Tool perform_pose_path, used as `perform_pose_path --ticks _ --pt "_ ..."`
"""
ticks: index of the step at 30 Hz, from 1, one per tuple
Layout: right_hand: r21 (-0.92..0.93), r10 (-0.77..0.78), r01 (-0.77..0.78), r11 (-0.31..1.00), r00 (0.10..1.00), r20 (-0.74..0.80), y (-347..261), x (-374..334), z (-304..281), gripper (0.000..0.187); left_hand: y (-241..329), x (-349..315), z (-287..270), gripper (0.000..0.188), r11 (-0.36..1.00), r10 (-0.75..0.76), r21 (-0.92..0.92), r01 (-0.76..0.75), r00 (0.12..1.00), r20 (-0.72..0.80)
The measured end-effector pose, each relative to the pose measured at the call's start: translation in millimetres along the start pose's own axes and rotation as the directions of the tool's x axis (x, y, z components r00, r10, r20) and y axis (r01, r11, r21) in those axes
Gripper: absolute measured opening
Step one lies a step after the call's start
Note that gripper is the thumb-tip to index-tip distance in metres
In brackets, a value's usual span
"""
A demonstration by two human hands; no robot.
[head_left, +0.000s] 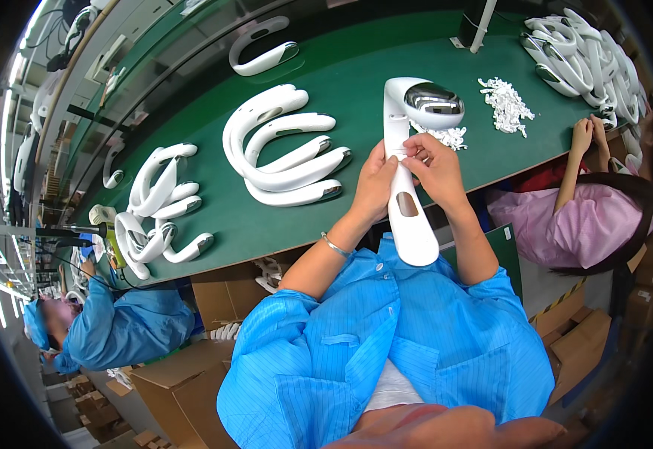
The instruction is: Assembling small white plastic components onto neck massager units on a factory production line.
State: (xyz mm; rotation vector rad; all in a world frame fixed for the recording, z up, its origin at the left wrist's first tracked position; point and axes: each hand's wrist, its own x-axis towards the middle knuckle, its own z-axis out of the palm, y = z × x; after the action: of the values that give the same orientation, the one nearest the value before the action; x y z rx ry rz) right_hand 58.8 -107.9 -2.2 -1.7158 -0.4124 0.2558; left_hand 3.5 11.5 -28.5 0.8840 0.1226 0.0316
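Observation:
A white curved plastic housing (415,233) with a glossy dark oval end stands lengthwise in front of me, over the table's near edge. My left hand (373,183) is closed around its left side, with the thumb on its inner face. My right hand (437,170) pinches a small white plastic piece at the housing's middle, close to the left thumb; the fingers partly hide the piece. Just beyond the right hand lies a small heap of white plastic pieces (452,138), partly covered by the housing's dark end.
Several similar housings (281,168) lie nested on the green table (364,82) to the left, with more (154,202) farther left. Another pile of white pieces (507,106) and stacked housings (584,63) are at right. Co-workers sit on both sides. Cardboard boxes (184,389) stand below.

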Motion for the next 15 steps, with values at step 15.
perform_pose_path --ticks 15 --pt "0.210 -0.073 0.077 0.975 0.997 -0.023 33.4 -0.4 -9.1 0.040 -3.6 -3.1 0.5 0.043 0.995 0.061 0.076 -0.063 0.998 0.030"
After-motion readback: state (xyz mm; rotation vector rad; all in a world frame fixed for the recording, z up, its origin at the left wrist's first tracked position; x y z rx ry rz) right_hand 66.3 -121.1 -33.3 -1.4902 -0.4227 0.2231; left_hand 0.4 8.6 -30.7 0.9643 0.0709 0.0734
